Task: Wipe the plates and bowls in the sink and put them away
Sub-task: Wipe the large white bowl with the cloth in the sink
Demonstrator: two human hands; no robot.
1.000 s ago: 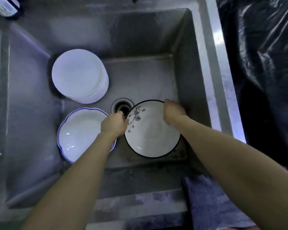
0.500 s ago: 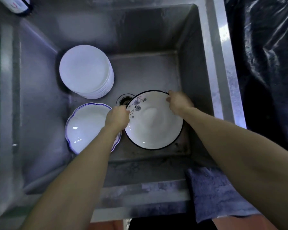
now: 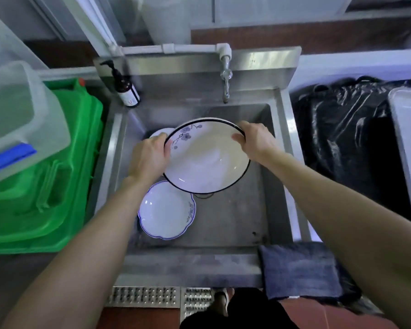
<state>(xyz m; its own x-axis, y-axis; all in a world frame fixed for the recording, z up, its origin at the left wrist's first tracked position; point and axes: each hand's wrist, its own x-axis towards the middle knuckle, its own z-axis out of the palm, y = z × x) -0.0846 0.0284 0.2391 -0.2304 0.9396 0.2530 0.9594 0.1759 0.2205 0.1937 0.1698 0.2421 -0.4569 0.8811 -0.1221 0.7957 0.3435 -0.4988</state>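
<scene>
Large bowl: a white ceramic bowl with a black rim and blue flower sprig (image 3: 207, 157), held above the steel sink (image 3: 237, 219), tilted, its inside facing up.
Left hand: left hand (image 3: 148, 157) grips the bowl's left rim, thumb inside; its fingers curl beneath, hidden.
Right hand: right hand (image 3: 255, 140) grips the far right rim, thumb over the edge, fingers hidden behind.
Scalloped dish: a white dish with a wavy blue edge (image 3: 166, 211) lies on the sink floor, partly under the bowl.
White plates: plates (image 3: 160, 133) mostly hidden behind the left hand and bowl; their number cannot be told.
Drain: almost wholly covered by the bowl.
Cloth: a dark blue-grey folded cloth (image 3: 301, 269) lies over the sink's near right corner.
Bottle: a brown pump bottle (image 3: 126, 87) stands at the back left rim.
</scene>
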